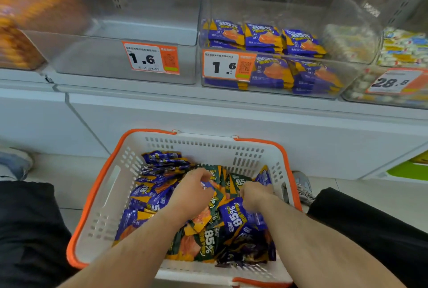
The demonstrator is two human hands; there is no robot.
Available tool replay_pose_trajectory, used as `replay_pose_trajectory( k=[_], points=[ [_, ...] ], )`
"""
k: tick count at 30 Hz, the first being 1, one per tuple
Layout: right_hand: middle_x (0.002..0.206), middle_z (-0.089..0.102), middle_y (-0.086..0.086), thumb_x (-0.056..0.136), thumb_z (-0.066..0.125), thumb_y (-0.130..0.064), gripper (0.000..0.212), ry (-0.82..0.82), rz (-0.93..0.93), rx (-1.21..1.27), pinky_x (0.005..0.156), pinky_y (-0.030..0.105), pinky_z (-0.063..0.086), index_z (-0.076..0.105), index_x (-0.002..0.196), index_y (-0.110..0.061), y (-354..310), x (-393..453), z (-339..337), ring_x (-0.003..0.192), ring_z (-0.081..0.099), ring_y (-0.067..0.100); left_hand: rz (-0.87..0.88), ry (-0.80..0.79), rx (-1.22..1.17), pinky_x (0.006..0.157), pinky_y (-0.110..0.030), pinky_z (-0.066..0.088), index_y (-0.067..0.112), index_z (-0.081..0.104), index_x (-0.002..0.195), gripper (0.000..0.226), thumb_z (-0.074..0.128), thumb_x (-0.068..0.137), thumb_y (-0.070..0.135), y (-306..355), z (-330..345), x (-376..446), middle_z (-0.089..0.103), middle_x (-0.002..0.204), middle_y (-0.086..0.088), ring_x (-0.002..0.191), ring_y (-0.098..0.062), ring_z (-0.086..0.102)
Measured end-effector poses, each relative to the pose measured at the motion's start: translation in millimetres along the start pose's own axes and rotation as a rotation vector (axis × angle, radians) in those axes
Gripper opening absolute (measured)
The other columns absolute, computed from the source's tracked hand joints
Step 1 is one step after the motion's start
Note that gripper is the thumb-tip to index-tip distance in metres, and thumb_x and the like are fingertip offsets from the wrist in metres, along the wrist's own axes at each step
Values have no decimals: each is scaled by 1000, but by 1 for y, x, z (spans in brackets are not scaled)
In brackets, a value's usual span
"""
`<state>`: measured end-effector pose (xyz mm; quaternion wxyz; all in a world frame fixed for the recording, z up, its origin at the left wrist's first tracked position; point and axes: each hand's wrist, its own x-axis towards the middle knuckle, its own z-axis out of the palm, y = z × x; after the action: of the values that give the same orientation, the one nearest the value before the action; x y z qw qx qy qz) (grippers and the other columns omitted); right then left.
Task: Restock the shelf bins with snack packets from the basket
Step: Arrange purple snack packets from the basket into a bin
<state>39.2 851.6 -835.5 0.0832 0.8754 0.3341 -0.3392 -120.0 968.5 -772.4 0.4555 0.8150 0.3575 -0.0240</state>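
Orange price tag (150,58) reading 1.6 is hanging on clear plastic, another 1.6 tag (228,65) sitting just right of it. Third tag (397,81) showing 28.8 at far right. Blue shoe (15,164) resting on pale tiled floor (71,179) at left; patterned shoe (303,187) at right.

Bright, even light; blurred upper edges

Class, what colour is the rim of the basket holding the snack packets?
Orange, on a white basket; the head view shows it best.
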Motion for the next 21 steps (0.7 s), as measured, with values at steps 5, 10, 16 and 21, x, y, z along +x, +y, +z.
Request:
replay_pose_trajectory(
  k=[5,10,16,21],
  points=[
    [91,70,4,81,64,-11,11,252,-39,71,82,38,55,71,89,-15,-10,-12,-57,82,65,23,-293,58,-402,65,-31,43,14,53,126,29,53,98,20,9,-6,5,57,93,2,75,-14,54],
    [85,57,0,86,66,-14,17,430,-310,171,69,32,47,55,75,-22,-49,-47,-98,83,57,24,-451,-148,-1052,77,-43,50,14,60,105,30,56,97,42,43,-19,0,59,107,-9,92,-26,59],
    [91,57,0,81,69,-20,4,593,-599,168,77,34,45,69,84,-17,-78,-89,-109,91,58,23,-383,113,-1306,57,-33,52,5,62,89,10,52,94,3,61,-45,7,62,83,-17,69,-24,60],
    [130,47,-4,67,76,-48,45,803,-516,263,102,31,29,65,104,-25,-73,-115,-133,126,39,17,-114,213,-1210,51,-29,51,13,67,95,25,51,92,-6,80,-73,-12,74,80,-7,67,-21,67]
  ],
)
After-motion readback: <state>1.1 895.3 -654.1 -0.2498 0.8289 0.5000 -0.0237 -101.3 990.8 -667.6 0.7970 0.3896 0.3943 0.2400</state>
